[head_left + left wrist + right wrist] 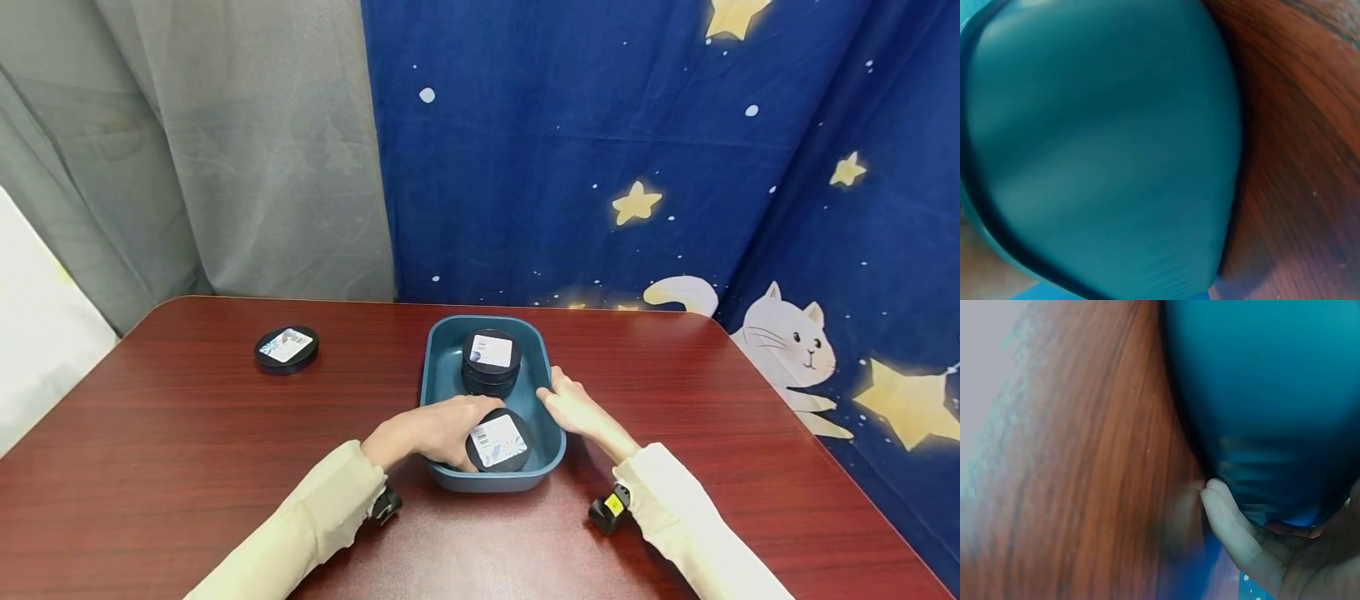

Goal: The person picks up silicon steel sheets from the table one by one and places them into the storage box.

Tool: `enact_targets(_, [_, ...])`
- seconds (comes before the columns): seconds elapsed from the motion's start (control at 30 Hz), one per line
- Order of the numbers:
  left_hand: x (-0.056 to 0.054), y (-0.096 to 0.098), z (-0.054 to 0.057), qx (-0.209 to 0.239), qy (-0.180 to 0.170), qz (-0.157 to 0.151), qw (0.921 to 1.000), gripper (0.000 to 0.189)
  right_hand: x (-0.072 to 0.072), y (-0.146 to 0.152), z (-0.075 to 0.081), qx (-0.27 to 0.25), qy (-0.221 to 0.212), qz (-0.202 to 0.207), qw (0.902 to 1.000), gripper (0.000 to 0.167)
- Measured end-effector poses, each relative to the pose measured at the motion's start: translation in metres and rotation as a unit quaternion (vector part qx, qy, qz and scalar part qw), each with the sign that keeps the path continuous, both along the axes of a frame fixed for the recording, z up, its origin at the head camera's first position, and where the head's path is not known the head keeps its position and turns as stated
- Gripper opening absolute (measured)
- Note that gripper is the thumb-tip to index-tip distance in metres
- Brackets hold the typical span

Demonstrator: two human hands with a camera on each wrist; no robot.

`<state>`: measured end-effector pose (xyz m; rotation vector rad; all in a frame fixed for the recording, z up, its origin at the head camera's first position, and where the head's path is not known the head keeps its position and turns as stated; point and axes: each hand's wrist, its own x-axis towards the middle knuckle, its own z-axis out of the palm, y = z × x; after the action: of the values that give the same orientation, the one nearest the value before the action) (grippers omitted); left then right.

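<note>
A blue plastic bin (pixel 491 482) stands on the table. My left hand (pixel 442 427) reaches over its near left rim and grips a black round disc (pixel 501 442) with a white label, thumb on the near side and fingers on the far side. Behind that disc, a stack of black discs (pixel 491 354) sits in the far half of the bin. At the right wall, my right hand (pixel 576 406) holds the rim, thumb inside and fingers outside; its fingers (pixel 1229 519) lie along the outer wall in the right wrist view. The left wrist view shows mostly the bin's outer wall (pixel 1110 144).
Another labelled black disc (pixel 287 349) lies by itself at the far left of the reddish-brown wooden table (pixel 180 467). Grey cloth (pixel 277 150) and a blue starry curtain (pixel 525 167) hang right behind the table's back edge.
</note>
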<state>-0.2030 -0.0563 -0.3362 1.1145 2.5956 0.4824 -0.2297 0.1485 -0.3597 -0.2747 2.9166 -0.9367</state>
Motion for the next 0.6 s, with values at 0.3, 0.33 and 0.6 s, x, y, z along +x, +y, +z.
enact_targets(0.3, [0.003, -0.002, 0.001, -0.004, 0.006, -0.005, 1.0, 0.083, 0.0, 0.0, -0.002, -0.002, -0.001, -0.002, 1.0, 0.025])
enact_targets(0.33, [0.003, -0.002, 0.001, -0.002, 0.006, -0.004, 1.0, 0.084, 0.0, 0.0, -0.002, -0.002, 0.001, -0.002, 1.0, 0.025])
enact_targets(0.6, [0.003, -0.017, 0.017, 0.037, -0.002, -0.006, 0.9993, 0.084, 0.001, 0.001, 0.0, -0.005, -0.003, -0.004, 1.0, 0.028])
